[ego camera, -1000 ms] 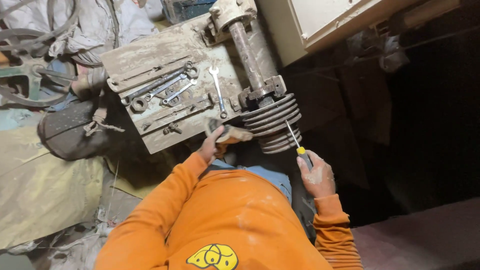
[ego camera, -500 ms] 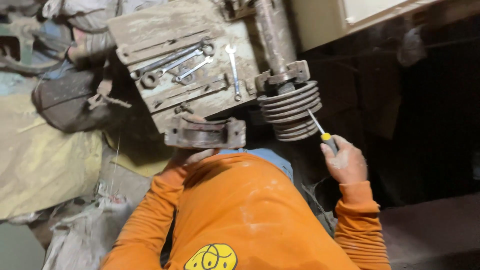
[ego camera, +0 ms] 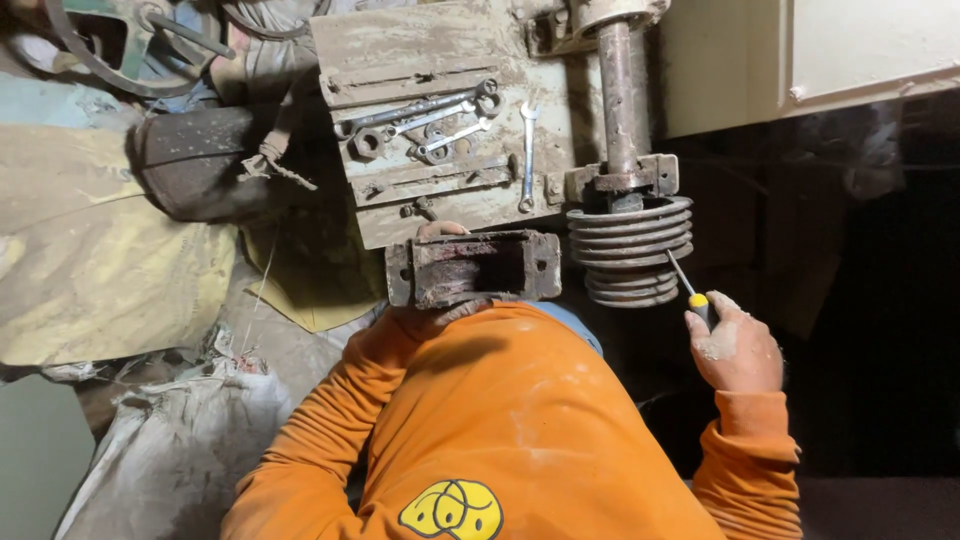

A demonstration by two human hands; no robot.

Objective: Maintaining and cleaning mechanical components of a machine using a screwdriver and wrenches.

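Observation:
My left hand [ego camera: 441, 229] grips a rusty, hollow rectangular metal block [ego camera: 470, 268] and holds it in front of my chest, just below the dirty machine plate [ego camera: 420, 45]. The block hides most of that hand. My right hand [ego camera: 735, 350] is closed on a screwdriver with a yellow and black handle [ego camera: 692, 296]. Its tip touches the lower right side of a grooved stepped pulley [ego camera: 628, 250], which sits on a vertical shaft [ego camera: 618, 90]. Both sleeves are orange.
Several wrenches [ego camera: 430, 120] and a single spanner [ego camera: 527, 155] lie on the plate. A cream cabinet [ego camera: 800, 50] stands at the upper right above dark space. Dusty sacks [ego camera: 170, 450] and a yellowish sheet [ego camera: 90, 270] fill the left; a dark cylindrical part [ego camera: 200, 160] lies beside the plate.
My left hand has pulled the metal block off the plate's edge and towards me. The screwdriver in my right hand stays at the pulley. The view has moved closer.

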